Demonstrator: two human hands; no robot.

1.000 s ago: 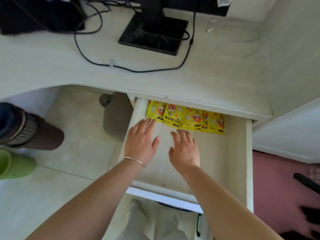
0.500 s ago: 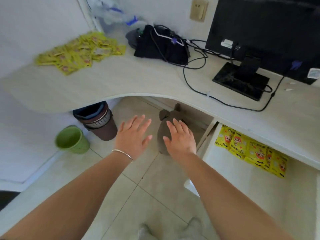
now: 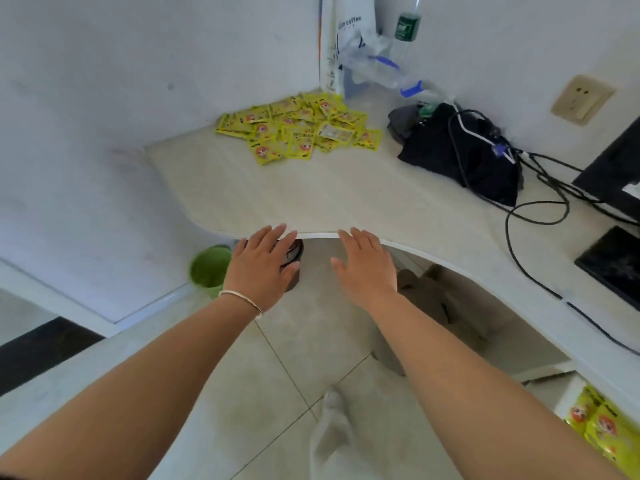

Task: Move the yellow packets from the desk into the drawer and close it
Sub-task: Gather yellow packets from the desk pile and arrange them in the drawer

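A heap of yellow packets point(image 3: 300, 127) lies in the far corner of the pale desk point(image 3: 322, 199). My left hand point(image 3: 260, 265) and my right hand point(image 3: 366, 268) hover side by side at the desk's front edge, fingers straight, both holding nothing and well short of the heap. At the bottom right a sliver of the open drawer point(image 3: 571, 393) shows, with several yellow packets point(image 3: 604, 429) lying in it.
A black bag point(image 3: 460, 157) with cables sits right of the heap, a monitor base point(image 3: 614, 263) further right. Plastic bottles and a coffee bag point(image 3: 356, 32) stand in the corner. Under the desk are a green bin point(image 3: 209, 270) and a brown bin point(image 3: 293, 258).
My hands left the drawer and moved left and up to the desk's front edge. The view swung from the drawer to the corner where the packets lie.
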